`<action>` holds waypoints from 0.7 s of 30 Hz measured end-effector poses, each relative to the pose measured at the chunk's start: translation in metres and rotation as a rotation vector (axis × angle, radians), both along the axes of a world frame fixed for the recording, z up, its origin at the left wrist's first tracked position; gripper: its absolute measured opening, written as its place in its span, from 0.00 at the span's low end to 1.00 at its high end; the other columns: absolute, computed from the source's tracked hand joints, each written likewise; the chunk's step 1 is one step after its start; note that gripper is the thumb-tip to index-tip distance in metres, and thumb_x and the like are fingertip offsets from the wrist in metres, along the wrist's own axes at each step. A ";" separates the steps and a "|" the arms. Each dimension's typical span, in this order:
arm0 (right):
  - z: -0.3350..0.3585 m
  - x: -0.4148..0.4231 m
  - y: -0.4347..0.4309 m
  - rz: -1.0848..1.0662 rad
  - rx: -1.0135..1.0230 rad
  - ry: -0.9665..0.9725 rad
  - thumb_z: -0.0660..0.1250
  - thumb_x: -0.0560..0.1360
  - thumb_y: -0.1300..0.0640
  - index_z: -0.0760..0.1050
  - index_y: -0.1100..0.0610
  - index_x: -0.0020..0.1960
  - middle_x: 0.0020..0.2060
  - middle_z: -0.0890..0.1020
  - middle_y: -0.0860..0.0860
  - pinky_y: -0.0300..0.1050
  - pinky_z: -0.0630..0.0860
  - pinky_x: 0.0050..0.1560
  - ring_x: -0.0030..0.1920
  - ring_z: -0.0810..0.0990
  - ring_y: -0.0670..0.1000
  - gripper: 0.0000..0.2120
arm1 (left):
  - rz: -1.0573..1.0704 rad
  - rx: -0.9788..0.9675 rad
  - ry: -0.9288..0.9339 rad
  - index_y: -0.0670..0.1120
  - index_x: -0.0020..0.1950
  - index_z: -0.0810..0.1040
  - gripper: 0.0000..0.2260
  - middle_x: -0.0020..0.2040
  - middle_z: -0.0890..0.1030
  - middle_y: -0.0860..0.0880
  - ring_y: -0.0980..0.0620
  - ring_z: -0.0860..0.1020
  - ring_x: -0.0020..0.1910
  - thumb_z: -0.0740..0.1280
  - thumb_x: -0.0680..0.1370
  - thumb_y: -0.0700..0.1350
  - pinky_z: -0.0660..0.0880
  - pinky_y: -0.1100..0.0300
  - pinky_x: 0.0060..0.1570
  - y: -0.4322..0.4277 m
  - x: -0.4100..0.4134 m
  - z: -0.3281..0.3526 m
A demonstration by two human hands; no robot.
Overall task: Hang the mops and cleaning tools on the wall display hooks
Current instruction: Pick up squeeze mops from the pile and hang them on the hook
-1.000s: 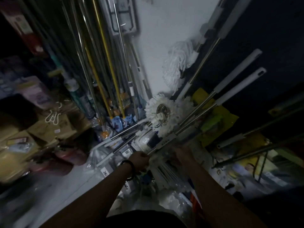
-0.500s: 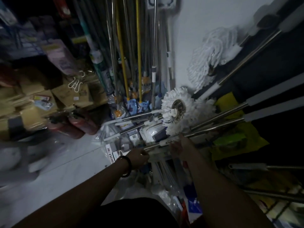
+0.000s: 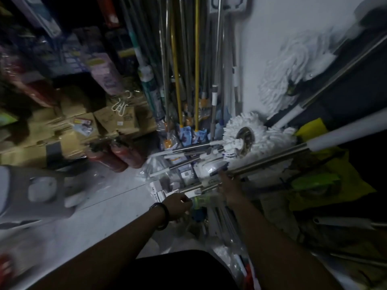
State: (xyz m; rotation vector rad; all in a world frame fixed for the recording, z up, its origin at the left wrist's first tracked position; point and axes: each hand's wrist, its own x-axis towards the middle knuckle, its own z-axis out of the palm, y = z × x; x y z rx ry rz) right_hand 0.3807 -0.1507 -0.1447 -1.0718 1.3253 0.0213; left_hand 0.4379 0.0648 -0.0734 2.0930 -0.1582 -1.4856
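Several steel mop poles (image 3: 188, 162) lie bundled on the cluttered floor heap. The longest pole (image 3: 272, 158) runs out toward 2 o'clock to its white grip (image 3: 339, 139). It is probably light, stiff, slick and head-heavy, so a plastic collar or the grip would hold better than bare steel. The left hand (image 3: 180, 204) curls round a lower pole (image 3: 201, 186). The right hand (image 3: 229, 185) touches the longest pole, but I cannot tell whether it has closed. A round white mop head (image 3: 243, 135) sits at 12 o'clock.
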 end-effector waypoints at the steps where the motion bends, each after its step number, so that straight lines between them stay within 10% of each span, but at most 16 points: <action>1: 0.004 0.000 0.012 0.028 0.015 -0.010 0.77 0.75 0.47 0.75 0.55 0.62 0.55 0.83 0.57 0.56 0.85 0.45 0.56 0.84 0.60 0.21 | 0.017 0.005 0.007 0.43 0.58 0.83 0.11 0.55 0.87 0.40 0.39 0.85 0.45 0.66 0.84 0.49 0.80 0.56 0.36 0.008 -0.002 -0.001; 5: -0.024 -0.009 0.055 0.080 0.065 0.017 0.81 0.66 0.41 0.78 0.51 0.65 0.58 0.83 0.56 0.58 0.86 0.47 0.55 0.84 0.56 0.32 | 0.055 0.028 0.045 0.47 0.49 0.82 0.08 0.54 0.87 0.39 0.40 0.84 0.42 0.66 0.84 0.48 0.80 0.55 0.34 0.046 -0.010 -0.004; 17: -0.019 0.005 0.202 0.138 0.043 -0.016 0.74 0.79 0.48 0.80 0.56 0.53 0.49 0.85 0.54 0.54 0.81 0.52 0.50 0.82 0.53 0.12 | 0.410 0.069 0.230 0.48 0.44 0.79 0.10 0.40 0.85 0.48 0.52 0.80 0.28 0.65 0.84 0.46 0.75 0.63 0.26 0.176 -0.017 -0.011; 21: -0.089 0.005 0.207 0.055 -0.075 -0.009 0.81 0.51 0.23 0.83 0.60 0.62 0.59 0.87 0.57 0.61 0.82 0.63 0.55 0.86 0.58 0.53 | 0.591 0.047 0.357 0.44 0.46 0.79 0.08 0.39 0.85 0.46 0.47 0.79 0.28 0.65 0.84 0.44 0.71 0.60 0.27 0.205 -0.007 -0.017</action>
